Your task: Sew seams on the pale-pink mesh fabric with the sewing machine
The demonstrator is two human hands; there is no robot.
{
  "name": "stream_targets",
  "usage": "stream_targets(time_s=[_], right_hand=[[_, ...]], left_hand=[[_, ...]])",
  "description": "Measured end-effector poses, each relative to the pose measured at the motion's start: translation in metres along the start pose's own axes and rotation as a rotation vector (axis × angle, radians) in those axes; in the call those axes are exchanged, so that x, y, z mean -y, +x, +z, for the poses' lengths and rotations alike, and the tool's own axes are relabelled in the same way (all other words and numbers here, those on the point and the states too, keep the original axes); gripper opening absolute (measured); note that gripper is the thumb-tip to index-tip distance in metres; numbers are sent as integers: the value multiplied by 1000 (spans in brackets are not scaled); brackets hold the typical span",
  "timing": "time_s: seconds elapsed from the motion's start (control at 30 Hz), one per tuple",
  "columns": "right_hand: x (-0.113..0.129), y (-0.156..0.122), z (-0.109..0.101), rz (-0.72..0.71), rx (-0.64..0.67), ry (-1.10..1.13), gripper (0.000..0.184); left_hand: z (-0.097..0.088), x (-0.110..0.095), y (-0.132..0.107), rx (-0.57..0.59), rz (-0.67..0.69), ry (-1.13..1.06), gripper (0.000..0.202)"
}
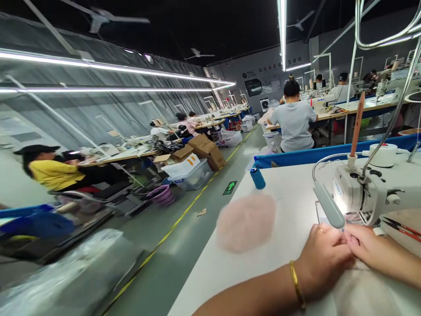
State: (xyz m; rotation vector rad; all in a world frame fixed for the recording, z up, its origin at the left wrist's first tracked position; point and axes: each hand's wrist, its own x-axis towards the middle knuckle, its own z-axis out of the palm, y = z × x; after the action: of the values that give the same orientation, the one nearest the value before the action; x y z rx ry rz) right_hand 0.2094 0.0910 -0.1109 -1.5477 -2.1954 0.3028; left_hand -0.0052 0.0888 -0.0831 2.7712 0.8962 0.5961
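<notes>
Close to the needle area of a white sewing machine (353, 188), both hands meet with their fingertips together. My left hand (329, 254), a gold bangle at its wrist, is closed on a pale sheer fabric (365, 292) that drapes toward me. My right hand (366, 243) pinches the same fabric from the other side. The pinched edge is mostly hidden by the fingers. A grey lamp head (330, 206) hangs just above them. Left of the hands, a blurred piece of pink sheer fabric (246, 224) lies flat on the white table (283, 263).
A blue thread spool (257, 178) stands at the table's far left corner. Red-and-black tweezers (403, 229) lie right of the machine. Beyond the table, a person in a grey shirt (292, 123) sits sewing. Boxes (207, 149) and a purple basket (162, 195) line the aisle.
</notes>
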Motion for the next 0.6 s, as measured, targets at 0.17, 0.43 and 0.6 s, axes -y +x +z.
stream_targets(time_s=[0.17, 0.43, 0.6], right_hand=[[6, -16, -16, -38, -4, -136, 21], [15, -23, -34, -465, -104, -162, 34], [-2, -24, -19, -384, -132, -128, 37]], left_hand=[[-1, 4, -5, -36, 94, -33, 20], [-11, -2, -1, -100, 49, -4, 16], [-14, -5, -1, -83, -11, 54, 8]])
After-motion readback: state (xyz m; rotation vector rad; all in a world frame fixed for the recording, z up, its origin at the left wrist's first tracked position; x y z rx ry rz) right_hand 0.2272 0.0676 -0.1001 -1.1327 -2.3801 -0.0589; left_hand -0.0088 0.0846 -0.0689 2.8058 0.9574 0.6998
